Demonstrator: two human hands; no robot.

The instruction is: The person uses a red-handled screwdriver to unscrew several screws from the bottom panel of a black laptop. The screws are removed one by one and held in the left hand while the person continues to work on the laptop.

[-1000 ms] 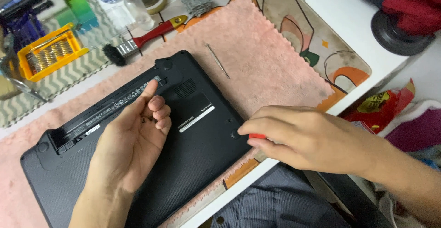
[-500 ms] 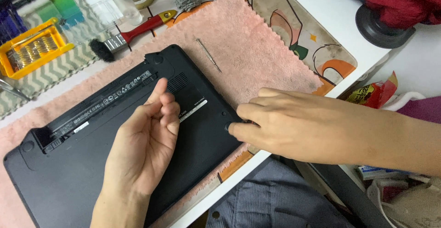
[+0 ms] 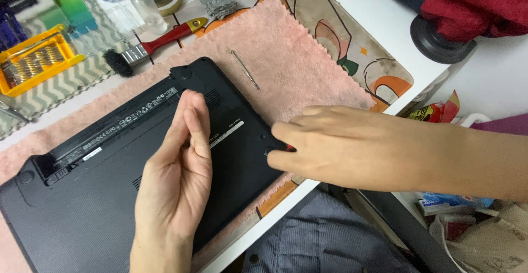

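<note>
Head cam, looking straight down: the black laptop lies bottom-up on a pink towel, right under both hands. Left hand rests on the underside with fingers straight and pressed together, holding nothing. Right hand sits at the laptop's corner nearest the desk edge, fingers bunched, tips on the case by a screw hole; there might be something small and red pinched in there, but it's mostly hidden so I can't tell. Just beyond the right hand's fingertips a thin metal screwdriver lies loose on the towel. Further out past the left hand: a red-handled brush and a yellow bit tray.
</note>
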